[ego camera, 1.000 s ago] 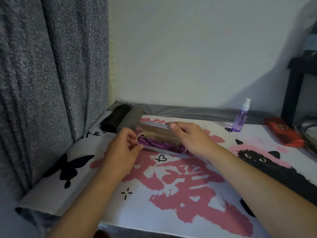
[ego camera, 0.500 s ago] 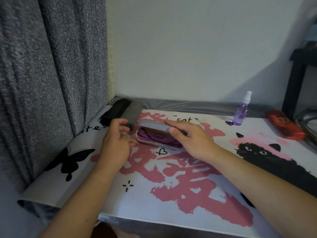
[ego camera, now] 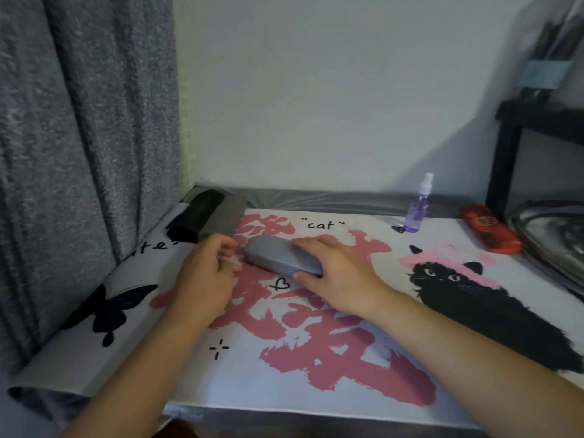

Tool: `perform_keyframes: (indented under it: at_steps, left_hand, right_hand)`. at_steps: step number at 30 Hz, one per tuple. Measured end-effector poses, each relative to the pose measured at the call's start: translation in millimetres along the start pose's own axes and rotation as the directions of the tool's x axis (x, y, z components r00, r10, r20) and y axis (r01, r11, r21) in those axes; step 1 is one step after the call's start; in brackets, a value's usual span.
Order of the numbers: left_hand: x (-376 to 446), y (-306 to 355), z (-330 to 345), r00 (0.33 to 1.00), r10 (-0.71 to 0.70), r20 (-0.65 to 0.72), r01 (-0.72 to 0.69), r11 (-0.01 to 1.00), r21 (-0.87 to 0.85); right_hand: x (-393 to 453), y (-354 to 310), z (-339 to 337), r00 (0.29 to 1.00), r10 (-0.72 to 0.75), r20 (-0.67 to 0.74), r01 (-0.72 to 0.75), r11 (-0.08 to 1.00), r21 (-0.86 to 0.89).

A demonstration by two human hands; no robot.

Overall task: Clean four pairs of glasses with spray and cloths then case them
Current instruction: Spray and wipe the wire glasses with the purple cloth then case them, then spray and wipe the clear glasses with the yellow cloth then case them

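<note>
A grey-blue glasses case [ego camera: 278,257] lies closed on the printed mat [ego camera: 316,358], left of centre. My right hand [ego camera: 335,273] grips the case's right end, fingers over the lid and thumb at its front edge. Just left of the case hovers my left hand [ego camera: 205,276], fingers loosely curled and holding nothing. A black case [ego camera: 196,219] and a grey case [ego camera: 224,219] lie side by side at the back left. At the back right stands a purple spray bottle [ego camera: 417,207], with a red case [ego camera: 488,227] further right.
A grey curtain [ego camera: 79,153] hangs along the left side. A black shelf frame [ego camera: 505,159] and a metal bowl [ego camera: 550,238] stand at the far right. The wall closes off the back of the table.
The case's lid, open over purple cloth a second ago, has come down under my right hand. My left hand has drawn slightly away from the case's left end.
</note>
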State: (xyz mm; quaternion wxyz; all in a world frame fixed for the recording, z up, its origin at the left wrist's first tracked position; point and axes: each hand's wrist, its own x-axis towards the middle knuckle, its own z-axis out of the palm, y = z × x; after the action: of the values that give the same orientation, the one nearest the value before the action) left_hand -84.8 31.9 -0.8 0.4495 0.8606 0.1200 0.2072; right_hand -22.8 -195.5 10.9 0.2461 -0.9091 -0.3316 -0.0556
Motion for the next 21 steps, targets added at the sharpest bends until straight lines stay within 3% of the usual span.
perform_keyframes:
  at_steps: [3, 7, 11, 13, 15, 18, 21]
  left_hand:
    - [-5.9, 8.0, 3.9, 0.982, 0.16, 0.105, -0.182, 0.95, 0.253]
    - [-7.0, 33.4, 29.7, 0.93, 0.281, 0.236, -0.324, 0.931, 0.169]
    - [0.6, 48.2, 59.4, 0.878, 0.367, 0.306, -0.448, 0.855, 0.261]
    - [3.4, 49.8, 71.6, 0.853, 0.404, 0.329, -0.506, 0.792, 0.341]
    - [3.6, 48.1, 81.2, 0.836, 0.431, 0.339, -0.543, 0.738, 0.401]
    - [3.1, 46.8, 86.3, 0.842, 0.435, 0.32, -0.537, 0.734, 0.415]
    - [3.3, 43.7, 87.1, 0.846, 0.429, 0.316, -0.53, 0.734, 0.425]
  right_hand:
    - [-37.7, 6.8, -21.7, 0.991, 0.098, -0.091, -0.093, 0.994, 0.058]
    - [-102.5, 46.1, -64.8, 0.885, 0.39, -0.253, -0.364, 0.92, 0.146]
    - [-142.5, 90.6, -84.7, 0.725, 0.554, -0.408, -0.649, 0.748, -0.138]
    - [-146.4, 111.6, -86.9, 0.688, 0.559, -0.463, -0.707, 0.66, -0.254]
    - [-136.1, 133.3, -89.0, 0.706, 0.491, -0.509, -0.698, 0.603, -0.387]
    - [-101.4, 160.4, -96.2, 0.723, 0.455, -0.519, -0.689, 0.521, -0.503]
    - [-69.6, 180.4, -100.7, 0.708, 0.477, -0.521, -0.707, 0.487, -0.513]
